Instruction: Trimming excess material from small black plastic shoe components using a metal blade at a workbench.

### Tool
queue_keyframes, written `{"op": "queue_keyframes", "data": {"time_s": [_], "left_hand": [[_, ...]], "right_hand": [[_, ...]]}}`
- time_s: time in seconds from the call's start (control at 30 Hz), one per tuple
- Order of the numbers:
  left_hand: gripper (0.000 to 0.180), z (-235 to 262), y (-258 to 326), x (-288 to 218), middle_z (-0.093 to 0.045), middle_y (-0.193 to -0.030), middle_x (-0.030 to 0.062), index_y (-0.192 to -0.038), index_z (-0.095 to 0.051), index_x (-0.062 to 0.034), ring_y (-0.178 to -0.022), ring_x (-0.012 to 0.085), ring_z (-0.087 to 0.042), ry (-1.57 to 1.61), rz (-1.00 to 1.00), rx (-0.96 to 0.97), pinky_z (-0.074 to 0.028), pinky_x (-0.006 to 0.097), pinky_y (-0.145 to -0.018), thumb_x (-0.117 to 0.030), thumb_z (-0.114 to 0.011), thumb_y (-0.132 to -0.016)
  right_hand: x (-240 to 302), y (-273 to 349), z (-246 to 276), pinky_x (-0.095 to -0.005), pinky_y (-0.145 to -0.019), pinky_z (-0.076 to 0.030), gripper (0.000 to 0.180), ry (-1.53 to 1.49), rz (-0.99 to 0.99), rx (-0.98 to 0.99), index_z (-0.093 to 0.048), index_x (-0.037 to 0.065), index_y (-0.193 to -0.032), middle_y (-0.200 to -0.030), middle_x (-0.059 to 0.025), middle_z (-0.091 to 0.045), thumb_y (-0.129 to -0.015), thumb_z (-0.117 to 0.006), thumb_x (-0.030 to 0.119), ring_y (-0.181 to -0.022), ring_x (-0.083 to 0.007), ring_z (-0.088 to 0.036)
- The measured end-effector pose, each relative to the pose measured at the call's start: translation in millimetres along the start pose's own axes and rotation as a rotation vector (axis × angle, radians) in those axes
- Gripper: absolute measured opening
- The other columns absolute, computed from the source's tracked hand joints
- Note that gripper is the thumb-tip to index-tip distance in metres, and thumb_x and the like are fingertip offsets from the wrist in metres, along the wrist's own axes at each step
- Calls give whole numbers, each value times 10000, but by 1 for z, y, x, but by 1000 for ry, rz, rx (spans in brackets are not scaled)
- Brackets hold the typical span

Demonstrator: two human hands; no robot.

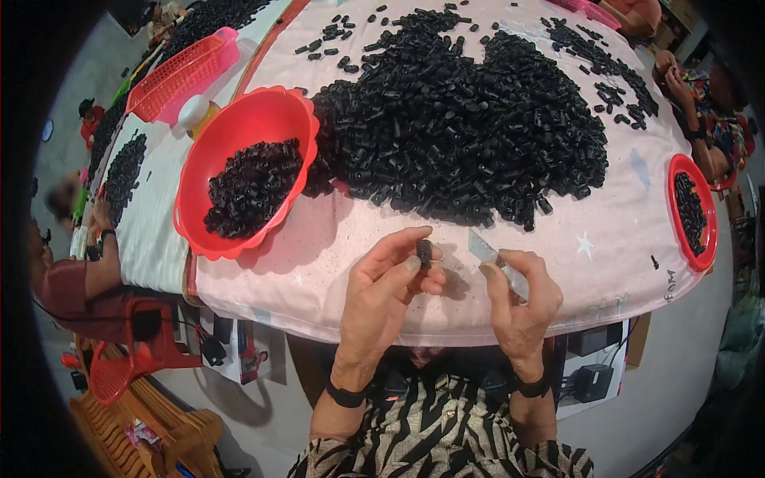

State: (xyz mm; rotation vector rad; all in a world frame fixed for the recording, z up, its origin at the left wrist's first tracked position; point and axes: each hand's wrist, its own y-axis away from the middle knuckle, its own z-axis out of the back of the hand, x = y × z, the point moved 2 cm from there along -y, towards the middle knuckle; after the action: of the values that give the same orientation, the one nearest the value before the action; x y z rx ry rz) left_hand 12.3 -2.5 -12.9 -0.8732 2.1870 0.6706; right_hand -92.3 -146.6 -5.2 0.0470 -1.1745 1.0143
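Note:
Between the thumb and fingers of my left hand [378,291] a small black cylindrical plastic part [424,253] is pinched upright, above the near edge of the table. My right hand [523,301] grips a flat grey blade [483,248], its pointed tip slanting up and left toward the black part; the two are apart. Just beyond both hands spreads a large heap of the same black parts [462,127]. Left of the heap, a red scalloped bowl [195,171] is tilted toward me, with a pile of black parts inside.
The table has a pale pink cloth [319,295]. A red oval tray [677,171] holding black parts stands at its right edge, near a single loose part [655,261]. Behind the bowl are a yellow bottle with a white cap [194,113] and a red basket [179,76]. Other people sit at both sides.

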Motion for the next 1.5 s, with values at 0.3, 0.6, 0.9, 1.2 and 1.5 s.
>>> {"op": "queue_keyframes", "data": {"time_s": [0.3, 0.6, 0.9, 1.2, 1.5], "left_hand": [[318, 0, -2, -1, -648, -1033, 162, -1239, -529, 51, -812, 173, -649, 38, 7, -14, -527, 258, -744, -47, -511, -937], [201, -2, 7, -3, -669, -888, 134, -1077, -607, 42, -694, 151, -624, -77, 0, 33, -486, 224, -556, -17, -564, -890], [174, 37, 10, -128, -677, -929, 76, -1054, -632, 22, -835, 109, -629, -925, -700, -577, -495, 236, -744, -77, -616, -912], [146, 11, -6, -85, -643, -969, 32, -1026, -659, 24, -866, 81, -581, -1117, -690, -327, -471, 217, -779, 2, -621, -887], [325, 4, -43, -32, -634, -986, 106, -1032, -643, -8, -853, 214, -618, -1500, -810, -173, -521, 269, -676, 118, -624, -733]], "right_hand": [[-5, -2, -4, -333, -491, -449, 197, 44, 105, -24, -595, -3, -928, -747, -115, -626, -781, -725, 23, -581, -239, -606], [6, 0, -3, -314, -462, -434, 169, 71, 91, -33, -599, -1, -923, -746, -116, -619, -798, -711, 19, -576, -219, -587], [-3, 0, -2, -313, -474, -429, 190, 38, 69, -24, -602, 2, -921, -732, -103, -614, -787, -732, 36, -574, -211, -586], [-4, 0, 1, -332, -489, -425, 232, 38, 73, 0, -590, 10, -937, -710, -93, -608, -766, -746, 34, -574, -223, -585], [-6, 2, -6, -335, -482, -416, 240, 54, 115, -12, -597, 10, -937, -698, -104, -596, -758, -751, 48, -556, -240, -574]]}}
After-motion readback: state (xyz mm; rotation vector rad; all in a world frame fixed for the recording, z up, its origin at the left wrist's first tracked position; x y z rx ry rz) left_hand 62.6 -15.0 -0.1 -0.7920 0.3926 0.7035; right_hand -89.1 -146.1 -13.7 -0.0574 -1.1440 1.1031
